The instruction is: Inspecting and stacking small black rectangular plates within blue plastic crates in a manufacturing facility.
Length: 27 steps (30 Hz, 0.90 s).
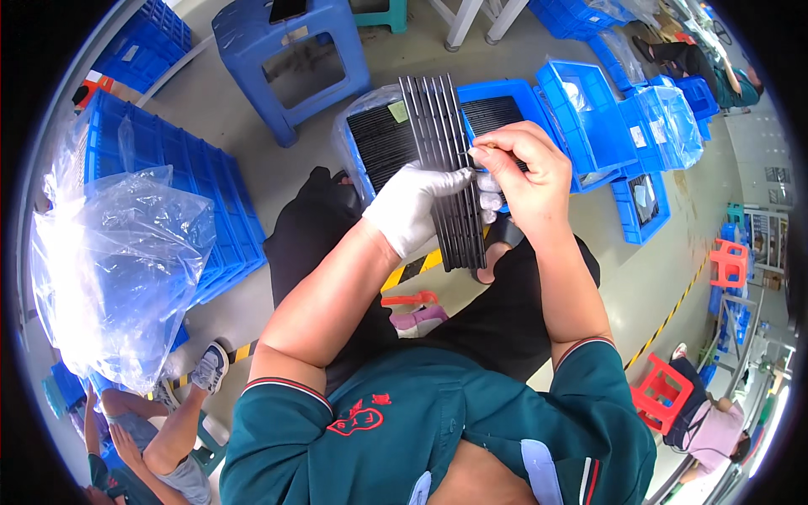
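Note:
My left hand [406,207], in a white glove, is closed around a stack of long, thin black strips [449,168] held side by side. The thumb lies across their face, and gloved fingertips show beyond the right edge. My bare right hand [536,175] is closed in a pinch at that same edge, above the gloved fingertips. Whatever the thumb and forefinger hold is too small to make out. Behind the stack, more black strips [383,139] lie in a blue bin, partly wrapped in clear plastic. A second blue bin [526,94] beside it also contains black strips.
A blue plastic stool [353,50] stands ahead. Stacked blue crates [198,177] with a clear plastic bag [126,252] rise at left. More blue bins [581,109] are piled at right. Other people sit at lower left, lower right and upper right. A red stool [661,393] stands at right.

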{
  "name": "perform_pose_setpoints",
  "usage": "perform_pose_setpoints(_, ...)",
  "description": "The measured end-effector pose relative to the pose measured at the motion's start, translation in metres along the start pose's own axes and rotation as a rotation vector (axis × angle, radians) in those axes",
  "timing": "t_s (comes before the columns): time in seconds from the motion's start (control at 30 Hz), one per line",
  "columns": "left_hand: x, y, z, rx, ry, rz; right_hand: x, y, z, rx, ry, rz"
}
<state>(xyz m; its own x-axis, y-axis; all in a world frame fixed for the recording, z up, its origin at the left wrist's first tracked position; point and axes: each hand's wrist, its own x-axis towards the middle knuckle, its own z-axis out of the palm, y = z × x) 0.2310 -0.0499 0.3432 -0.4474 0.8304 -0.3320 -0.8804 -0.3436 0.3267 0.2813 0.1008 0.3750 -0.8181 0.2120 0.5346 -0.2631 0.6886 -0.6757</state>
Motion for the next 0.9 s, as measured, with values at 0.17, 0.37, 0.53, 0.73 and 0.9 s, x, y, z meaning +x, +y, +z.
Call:
perform_pose_setpoints(0.17,-0.001,0.001,-0.002,-0.013,-0.037,-0.007,0.0,0.007,0.005,0.069,-0.02,0.072)
perform_pose_setpoints(0.37,-0.002,0.002,-0.002,-0.007,-0.031,-0.013,0.0,0.008,0.006,0.078,-0.019,0.044)
perform_pose_setpoints(0.53,-0.004,0.003,0.001,-0.007,-0.001,-0.027,0.0,0.006,0.006,0.043,-0.021,0.004)
perform_pose_setpoints(0.73,0.0,-0.002,-0.012,0.047,-0.022,0.013,0.001,-0.008,0.005,-0.264,-0.103,-0.368)
perform_pose_setpoints(0.9,0.002,-0.004,-0.01,0.032,-0.006,0.036,0.003,-0.008,0.002,-0.317,-0.133,-0.281)
